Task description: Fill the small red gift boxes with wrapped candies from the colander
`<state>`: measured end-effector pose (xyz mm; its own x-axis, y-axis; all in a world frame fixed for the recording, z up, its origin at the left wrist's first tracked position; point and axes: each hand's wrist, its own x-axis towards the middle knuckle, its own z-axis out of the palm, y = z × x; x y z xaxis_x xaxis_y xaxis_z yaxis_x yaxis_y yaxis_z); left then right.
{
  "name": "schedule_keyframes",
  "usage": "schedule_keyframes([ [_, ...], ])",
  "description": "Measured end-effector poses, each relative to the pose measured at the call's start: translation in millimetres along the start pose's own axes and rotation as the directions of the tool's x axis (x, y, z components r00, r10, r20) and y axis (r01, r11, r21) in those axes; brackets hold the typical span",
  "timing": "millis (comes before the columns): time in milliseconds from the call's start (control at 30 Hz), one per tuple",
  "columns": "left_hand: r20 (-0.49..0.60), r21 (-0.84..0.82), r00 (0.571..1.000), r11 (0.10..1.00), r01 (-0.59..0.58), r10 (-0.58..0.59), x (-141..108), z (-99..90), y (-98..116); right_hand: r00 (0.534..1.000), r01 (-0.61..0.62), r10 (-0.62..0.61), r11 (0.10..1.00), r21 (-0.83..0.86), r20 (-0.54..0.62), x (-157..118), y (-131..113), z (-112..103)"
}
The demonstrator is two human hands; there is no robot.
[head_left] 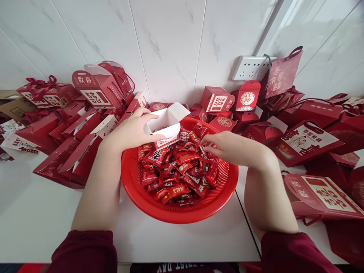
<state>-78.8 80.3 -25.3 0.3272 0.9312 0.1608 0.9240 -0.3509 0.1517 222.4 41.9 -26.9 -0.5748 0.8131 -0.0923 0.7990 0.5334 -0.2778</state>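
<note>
My left hand grips a small gift box, red outside and white inside. Its top flaps stand up and the box is tilted over the far left part of a red plastic basket. Thumb and fingers lie on opposite sides of the box. Red wrapped candies are heaped in the basket. At the heap's right side, my right hand points down with bent fingers closed on a small candy packet; its fingertips are partly hidden among the wrappers.
Red gift boxes and bags crowd the left side. More boxes stand along the tiled wall, below a white power strip. On the right, a handled gift box lies near the basket on the white table.
</note>
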Motion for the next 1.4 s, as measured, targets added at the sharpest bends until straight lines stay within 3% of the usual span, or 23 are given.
schedule_keyframes([
  [67, 0.016, -0.021, 1.000, 0.999, 0.027, -0.026, -1.1, -0.6, 0.5, 0.987, 0.130, -0.133, 0.991, 0.045, 0.086, 2.8, -11.0, 6.6],
  [167, 0.043, -0.031, 0.998, 0.998, 0.052, -0.051, -3.3, -2.5, 6.4, 0.919, 0.314, -0.344, 0.934, 0.173, 0.190, 7.6, -29.9, 21.3],
  [267, 0.070, -0.023, 0.996, 0.998, 0.059, -0.057, -4.2, -3.1, 13.5, 0.862, 0.386, -0.436, 0.895, 0.223, 0.258, 10.6, -41.5, 33.8],
  [367, 0.063, -0.005, 0.998, 1.000, 0.023, -0.023, -3.8, -2.0, 16.9, 0.848, 0.388, -0.437, 0.897, 0.210, 0.299, 12.3, -42.0, 36.1],
  [533, 0.070, 0.022, 0.996, 0.998, 0.054, -0.056, -5.7, -2.6, 19.2, 0.901, 0.291, -0.325, 0.944, 0.155, 0.288, 18.1, -35.7, 30.5],
  [700, 0.056, 0.059, 0.998, 0.998, 0.029, -0.033, -7.0, -3.5, 24.5, 0.908, 0.315, -0.342, 0.938, 0.143, 0.243, 20.3, -35.6, 38.5],
  [767, 0.048, 0.075, 0.999, 0.997, 0.006, -0.010, -6.2, -2.6, 25.4, 0.893, 0.373, -0.398, 0.916, 0.151, 0.211, 17.3, -38.2, 44.1],
  [933, 0.047, 0.055, 0.999, 0.998, -0.028, 0.025, -5.5, -1.6, 25.0, 0.755, 0.536, -0.580, 0.815, 0.220, 0.306, 4.1, -50.7, 51.0],
  [1267, 0.057, 0.029, 0.998, 0.999, -0.019, 0.017, -6.5, -1.5, 25.8, 0.769, 0.514, -0.546, 0.838, 0.186, 0.333, 3.3, -56.0, 50.2],
  [1400, 0.048, 0.044, 0.998, 0.998, -0.043, 0.041, -3.9, -0.3, 20.2, 0.780, 0.489, -0.594, 0.776, 0.399, 0.199, 5.3, -48.0, 39.2],
])
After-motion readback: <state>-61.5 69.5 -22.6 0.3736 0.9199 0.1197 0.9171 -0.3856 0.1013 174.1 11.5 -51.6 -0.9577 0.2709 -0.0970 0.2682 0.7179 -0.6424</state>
